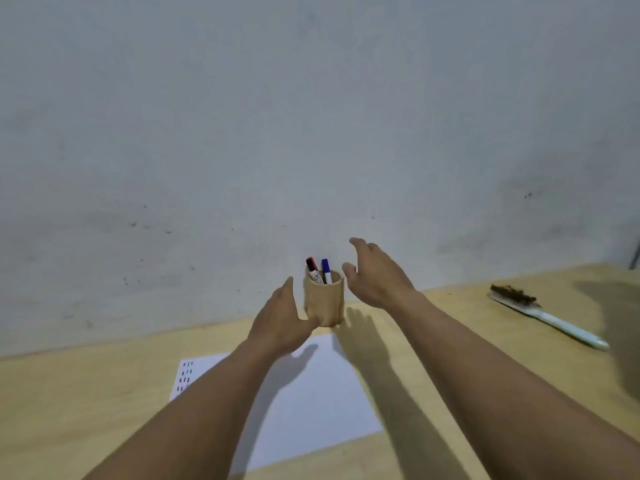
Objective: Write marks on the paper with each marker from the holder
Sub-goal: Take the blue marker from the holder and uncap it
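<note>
A tan cylindrical holder (323, 301) stands at the back of the wooden table, just beyond the paper. A red-and-black marker (312, 268) and a blue-capped marker (326, 270) stick out of it. My left hand (280, 318) cups the holder's left side, with the thumb across its lower front. Just right of the holder's rim hovers my right hand (375, 275), fingers spread, holding nothing. The white paper (311, 389) lies in front of the holder, with several short red, blue and dark marks (186, 374) near its left corner. My forearms cover part of the sheet.
A brush (540, 315) with dark bristles and a white handle lies on the wooden table (79, 403) at the right. A grey wall (311, 133) rises directly behind the holder. A dark shadow falls across the table's far right.
</note>
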`<control>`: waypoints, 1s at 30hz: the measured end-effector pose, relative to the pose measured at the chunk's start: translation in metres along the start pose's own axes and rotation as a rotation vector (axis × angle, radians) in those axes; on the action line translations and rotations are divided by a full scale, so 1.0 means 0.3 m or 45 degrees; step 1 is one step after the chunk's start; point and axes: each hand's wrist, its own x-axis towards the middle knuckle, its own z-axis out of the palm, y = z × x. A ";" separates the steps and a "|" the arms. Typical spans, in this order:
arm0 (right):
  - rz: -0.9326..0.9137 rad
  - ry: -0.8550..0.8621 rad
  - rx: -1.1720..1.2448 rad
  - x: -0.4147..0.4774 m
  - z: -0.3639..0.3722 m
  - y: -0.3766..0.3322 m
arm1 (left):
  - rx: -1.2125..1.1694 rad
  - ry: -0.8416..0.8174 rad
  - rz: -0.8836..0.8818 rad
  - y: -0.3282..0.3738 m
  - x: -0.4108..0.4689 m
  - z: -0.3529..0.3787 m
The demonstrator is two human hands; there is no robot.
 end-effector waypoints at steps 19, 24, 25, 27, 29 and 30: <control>0.291 -0.055 0.220 0.310 0.254 0.107 | -0.405 0.084 -0.152 -0.028 0.266 0.212; 0.273 -0.022 0.216 0.315 0.263 0.106 | -0.404 0.087 -0.110 -0.056 0.275 0.225; 0.270 -0.016 0.214 0.315 0.264 0.106 | -0.417 0.095 -0.105 -0.058 0.274 0.227; 0.269 -0.004 0.211 0.312 0.269 0.107 | -0.423 0.109 -0.104 -0.060 0.272 0.234; 0.275 0.026 0.208 0.314 0.276 0.107 | -0.415 0.123 -0.114 -0.059 0.274 0.237; 0.281 0.045 0.219 0.317 0.280 0.106 | -0.415 0.125 -0.120 -0.059 0.276 0.237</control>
